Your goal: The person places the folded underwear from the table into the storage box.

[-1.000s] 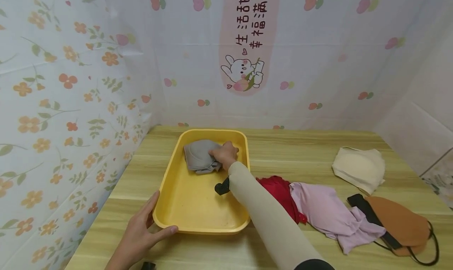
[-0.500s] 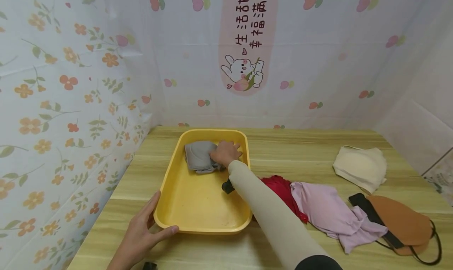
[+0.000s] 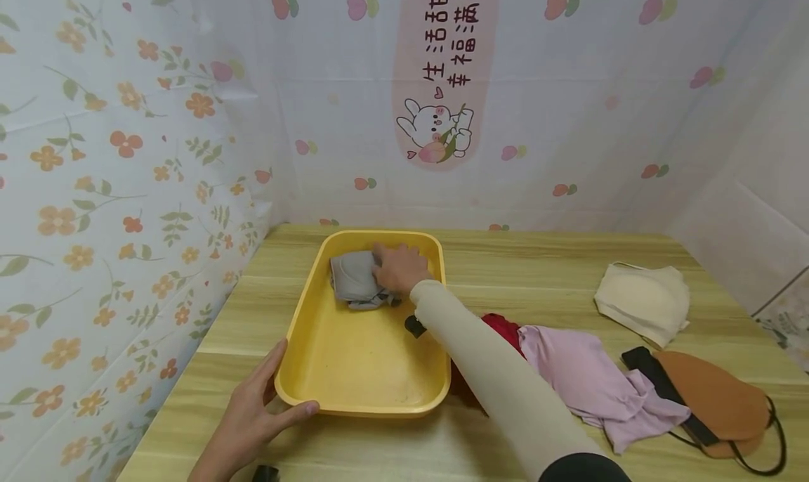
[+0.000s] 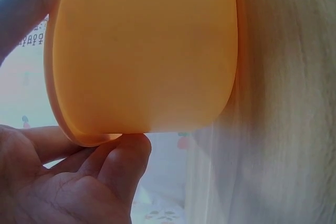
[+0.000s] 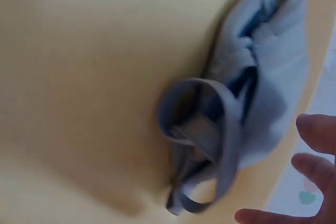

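A grey bra (image 3: 355, 277), folded up with its straps bunched, lies at the far end of a yellow plastic tub (image 3: 360, 369). My right hand (image 3: 402, 268) hovers over the right side of the bra, inside the tub. In the right wrist view its spread fingers (image 5: 317, 171) stand apart from the bra (image 5: 278, 87), whose strap loops out. My left hand (image 3: 243, 412) grips the tub's near left corner, thumb along the near side and fingers on the left wall. From the left wrist, the fingers (image 4: 126, 163) press against the tub's outer wall (image 4: 147, 51).
Right of the tub lie a red garment (image 3: 503, 327), partly behind my right sleeve (image 3: 487, 376), and a pink garment (image 3: 581, 369). Beyond them are a cream bra (image 3: 645, 296) and an orange-brown one (image 3: 714, 391) with black straps. Printed curtains surround the wooden table (image 3: 537, 264).
My right hand has lifted slightly and its wrist has shifted to the right, so the sleeve covers more of the red garment. The left hand and tub have stayed put.
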Demonstrator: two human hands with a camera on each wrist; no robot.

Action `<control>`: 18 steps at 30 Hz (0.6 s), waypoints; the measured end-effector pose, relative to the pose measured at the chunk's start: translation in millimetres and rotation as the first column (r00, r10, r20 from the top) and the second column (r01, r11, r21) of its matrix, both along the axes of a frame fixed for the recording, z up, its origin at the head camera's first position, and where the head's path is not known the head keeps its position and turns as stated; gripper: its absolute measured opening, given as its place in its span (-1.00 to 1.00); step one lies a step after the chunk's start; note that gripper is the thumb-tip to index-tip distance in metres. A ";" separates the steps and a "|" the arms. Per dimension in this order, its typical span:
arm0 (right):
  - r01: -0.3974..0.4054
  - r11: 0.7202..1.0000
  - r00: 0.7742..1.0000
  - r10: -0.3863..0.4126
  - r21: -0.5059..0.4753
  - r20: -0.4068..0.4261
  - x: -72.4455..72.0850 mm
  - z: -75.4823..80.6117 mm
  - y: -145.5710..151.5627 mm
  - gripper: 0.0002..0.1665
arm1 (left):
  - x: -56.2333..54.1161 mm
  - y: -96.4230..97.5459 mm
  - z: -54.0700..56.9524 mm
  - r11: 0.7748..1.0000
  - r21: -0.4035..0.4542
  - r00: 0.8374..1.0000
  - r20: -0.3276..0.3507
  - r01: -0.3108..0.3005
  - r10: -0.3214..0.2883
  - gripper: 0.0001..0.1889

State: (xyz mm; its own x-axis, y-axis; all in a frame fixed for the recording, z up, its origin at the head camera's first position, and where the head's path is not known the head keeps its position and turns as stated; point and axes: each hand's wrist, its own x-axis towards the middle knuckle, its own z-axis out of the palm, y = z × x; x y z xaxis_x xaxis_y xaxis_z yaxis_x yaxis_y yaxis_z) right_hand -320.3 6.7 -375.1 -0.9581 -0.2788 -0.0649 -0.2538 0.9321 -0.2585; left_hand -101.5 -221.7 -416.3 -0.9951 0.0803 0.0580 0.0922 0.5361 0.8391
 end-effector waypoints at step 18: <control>-0.015 0.998 0.983 0.027 0.067 -0.181 9.6 45.2 47.2 -0.23 | -0.2 -0.3 -1.4 1.000 -0.002 1.000 -0.016 0.016 -0.016 0.14</control>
